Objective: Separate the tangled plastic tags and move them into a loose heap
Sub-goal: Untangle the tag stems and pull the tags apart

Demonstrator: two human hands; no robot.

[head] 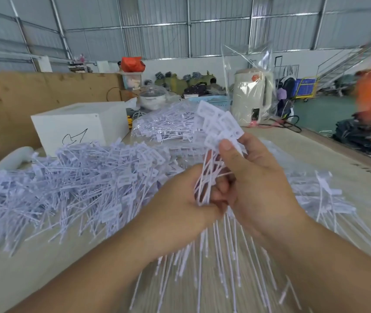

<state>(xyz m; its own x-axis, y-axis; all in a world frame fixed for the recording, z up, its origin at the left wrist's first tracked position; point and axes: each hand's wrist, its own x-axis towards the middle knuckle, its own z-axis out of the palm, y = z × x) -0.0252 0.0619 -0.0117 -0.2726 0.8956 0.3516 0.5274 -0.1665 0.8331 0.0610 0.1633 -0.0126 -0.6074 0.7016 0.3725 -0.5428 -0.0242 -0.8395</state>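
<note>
A bunch of white plastic tags (219, 128) stands upright between both hands, flat heads fanned at the top, thin tails hanging down below my wrists. My right hand (259, 184) grips the bunch just under the heads, thumb pressed on the front. My left hand (180, 199) holds the stems lower down, fingers curled round them. To the left, a wide loose heap of tags (67, 188) covers the table. A clear bag packed with tags (164, 125) lies behind the hands.
A white box (78, 127) stands at the back left against a brown cardboard wall (10, 102). A beige kettle in plastic wrap (252, 96) stands at the back right. More tags (329, 199) lie to the right on the table (349, 168).
</note>
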